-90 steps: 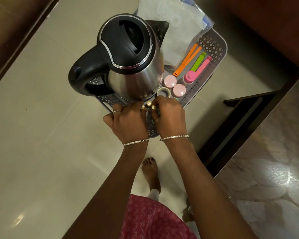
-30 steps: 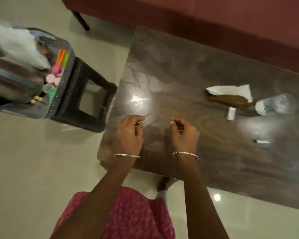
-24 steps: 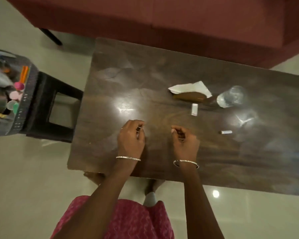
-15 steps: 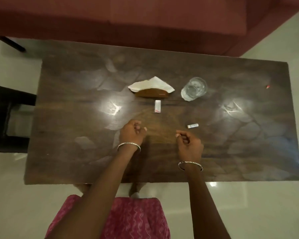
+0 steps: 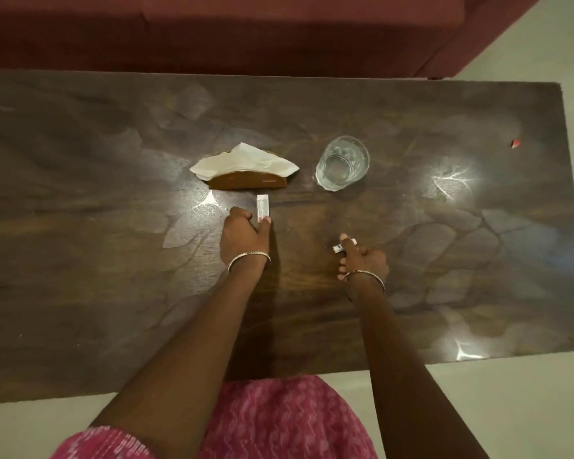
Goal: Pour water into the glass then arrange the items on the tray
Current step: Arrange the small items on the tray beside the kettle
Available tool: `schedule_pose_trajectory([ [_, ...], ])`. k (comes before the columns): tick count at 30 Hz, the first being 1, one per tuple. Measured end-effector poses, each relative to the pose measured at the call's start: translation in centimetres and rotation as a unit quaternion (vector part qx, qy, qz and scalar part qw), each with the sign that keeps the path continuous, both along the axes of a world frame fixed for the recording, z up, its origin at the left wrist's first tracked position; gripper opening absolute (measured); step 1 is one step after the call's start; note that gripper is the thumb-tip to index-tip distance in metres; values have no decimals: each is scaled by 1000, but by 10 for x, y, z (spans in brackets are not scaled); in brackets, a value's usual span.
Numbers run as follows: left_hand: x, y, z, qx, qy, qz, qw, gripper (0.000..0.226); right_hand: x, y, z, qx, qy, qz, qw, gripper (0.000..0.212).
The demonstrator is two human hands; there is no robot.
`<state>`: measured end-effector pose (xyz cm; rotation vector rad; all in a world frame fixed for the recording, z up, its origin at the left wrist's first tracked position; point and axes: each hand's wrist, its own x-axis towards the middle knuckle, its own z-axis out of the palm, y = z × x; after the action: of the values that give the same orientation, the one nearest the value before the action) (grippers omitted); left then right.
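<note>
The left hand (image 5: 244, 238) rests on the dark desk (image 5: 80, 226), its fingers curled narrow with the fingertips (image 5: 265, 220) touching the near end of a small white packet (image 5: 262, 207). I cannot tell if it is pinched or only touched. The right hand (image 5: 362, 258) is loosely curled, one finger laid across a small white tube (image 5: 338, 248). It does not look lifted, and whether the hand grips it I cannot tell.

The glass (image 5: 342, 163) stands upright toward the far side of the desk, well apart from both hands and right of the napkin holder (image 5: 247, 180), which carries a white napkin (image 5: 242, 160). Whether it has water in it is hard to tell. No tray is in view, so both small things must be carried off the desk.

Risks, as I judge them:
- The packet is flat and thin on a glossy top; the fingers may slide it away, toward the holder just beyond, instead of lifting it.
- The tube is round and may roll out from under the finger, toward the desk edge.
- Working both hands at once splits attention, so one grip is likely to be weak.
- A reach from the right hand toward the far side could clip the glass and tip it.
- A small red scrap (image 5: 516, 144) near the far right edge could be overlooked.
</note>
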<state>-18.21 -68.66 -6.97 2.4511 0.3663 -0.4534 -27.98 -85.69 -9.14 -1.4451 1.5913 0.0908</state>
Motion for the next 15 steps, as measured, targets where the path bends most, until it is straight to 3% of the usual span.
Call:
schedule_pose_trajectory([
  [3,8,-10,-6,29,-7,21,999,45,5,-3,-10,-14,10,6,1000,38],
  [8,16,-21,-13,46,10,27,999,37,5,1,-3,-36,10,56,998,29],
  [15,-18,1,-4,-47,9,83,995,26,-30,44,22,-57,-147,164,974,19],
])
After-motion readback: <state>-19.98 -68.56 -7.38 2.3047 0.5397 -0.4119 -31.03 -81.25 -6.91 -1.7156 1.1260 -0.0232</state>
